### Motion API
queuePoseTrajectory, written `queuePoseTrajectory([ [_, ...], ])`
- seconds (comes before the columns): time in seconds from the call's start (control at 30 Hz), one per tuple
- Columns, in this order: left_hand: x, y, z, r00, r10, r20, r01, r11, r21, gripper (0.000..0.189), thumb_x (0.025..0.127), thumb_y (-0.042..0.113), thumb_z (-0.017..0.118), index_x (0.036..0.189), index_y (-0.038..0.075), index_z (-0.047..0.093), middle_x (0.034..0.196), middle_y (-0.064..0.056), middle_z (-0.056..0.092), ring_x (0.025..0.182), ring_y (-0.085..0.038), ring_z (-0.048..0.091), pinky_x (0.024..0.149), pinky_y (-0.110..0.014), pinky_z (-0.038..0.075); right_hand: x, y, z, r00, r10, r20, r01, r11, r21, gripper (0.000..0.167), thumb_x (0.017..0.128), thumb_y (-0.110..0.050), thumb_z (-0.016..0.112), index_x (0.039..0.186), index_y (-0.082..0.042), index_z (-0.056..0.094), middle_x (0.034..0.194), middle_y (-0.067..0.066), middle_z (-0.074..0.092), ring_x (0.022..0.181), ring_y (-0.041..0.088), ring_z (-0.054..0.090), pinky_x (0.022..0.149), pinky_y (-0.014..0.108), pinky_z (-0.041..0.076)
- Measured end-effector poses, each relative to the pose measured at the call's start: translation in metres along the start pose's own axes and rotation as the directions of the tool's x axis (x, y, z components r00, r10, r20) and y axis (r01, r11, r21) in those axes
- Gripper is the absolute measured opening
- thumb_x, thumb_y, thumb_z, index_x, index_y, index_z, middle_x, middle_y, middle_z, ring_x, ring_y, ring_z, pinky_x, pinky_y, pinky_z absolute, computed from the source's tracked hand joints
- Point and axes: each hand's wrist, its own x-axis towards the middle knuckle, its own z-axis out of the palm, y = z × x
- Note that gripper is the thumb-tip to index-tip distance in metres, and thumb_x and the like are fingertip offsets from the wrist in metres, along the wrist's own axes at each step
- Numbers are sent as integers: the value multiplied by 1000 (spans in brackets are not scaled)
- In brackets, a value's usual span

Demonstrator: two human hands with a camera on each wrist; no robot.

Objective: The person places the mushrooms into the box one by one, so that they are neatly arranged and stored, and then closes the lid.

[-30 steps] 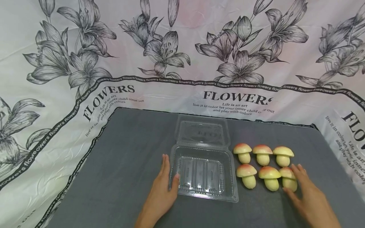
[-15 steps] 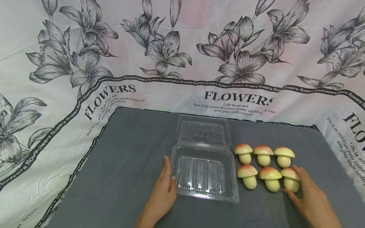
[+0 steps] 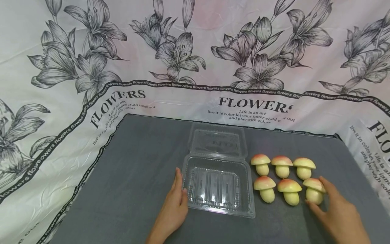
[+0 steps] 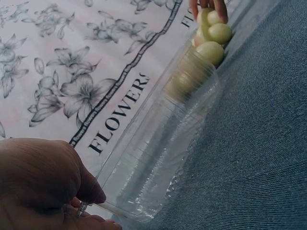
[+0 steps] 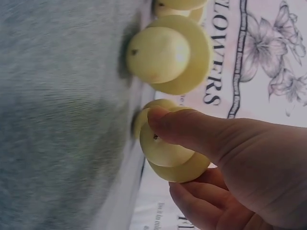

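Note:
A clear plastic clamshell container (image 3: 213,189) lies on the grey table with its lid (image 3: 217,140) folded back. My left hand (image 3: 172,210) pinches its left rim, thumb on one side and fingers on the other, as the left wrist view shows at the container's near edge (image 4: 108,206). My right hand (image 3: 341,213) grips a mushroom (image 3: 313,196) with a pale yellow stem and a red-tinged cap. In the right wrist view, the thumb presses the stem end of this mushroom (image 5: 165,151) and the fingers lie under its cap.
Several similar mushrooms stand in two rows between the container and my right hand, the nearest being a front-row mushroom (image 3: 289,193). A back-row mushroom (image 3: 304,167) is just behind the held one. White flower-printed cloth (image 3: 182,101) rises behind the table.
My right hand has closed on the front-right mushroom and shifted it a little to the right, widening the gap to its neighbour. My left hand's thumb has drawn in to the container's rim.

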Motion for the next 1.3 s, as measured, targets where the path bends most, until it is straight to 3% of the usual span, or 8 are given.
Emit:
queuePoseTrajectory([
  [0.2,0,0,0,1000,-4,-2,4,1000,-7,71,112,6,44,169,5,2,176,-16,7,161,-30,12,128,-54,15,5,-16,-13,999,33,-16,-33,999,11,96,83,-22,90,161,-4,37,120,49,57,81,72,57,61,73,42],
  [0.43,0,0,0,1000,-14,3,14,1000,-19,71,112,6,43,169,6,1,176,-17,10,161,-31,13,128,-55,15,9,-45,-23,999,44,-9,-44,999,20,95,88,-29,88,162,-5,34,125,44,61,97,69,59,67,71,44],
  [0.7,-1,1,0,1000,-26,2,26,999,-21,71,112,7,43,170,7,1,176,-15,10,161,-31,14,128,-56,16,13,-73,-23,998,-34,-59,39,995,91,92,81,-20,92,159,-11,43,130,33,66,101,65,62,69,70,45],
  [0.97,-1,1,1,1000,-31,0,31,999,-27,71,113,7,42,170,7,1,176,-15,11,161,-30,14,128,-55,16,20,-96,-22,990,-120,-74,130,981,146,91,78,-20,95,156,-14,49,117,29,72,88,57,69,65,69,47],
  [1.3,-1,1,1,999,-39,5,39,999,-34,71,113,7,42,170,9,1,176,-13,12,161,-31,16,127,-58,17,26,-122,-26,995,-99,-32,103,984,148,88,85,-33,91,160,-23,47,118,29,71,78,53,68,64,67,49],
])
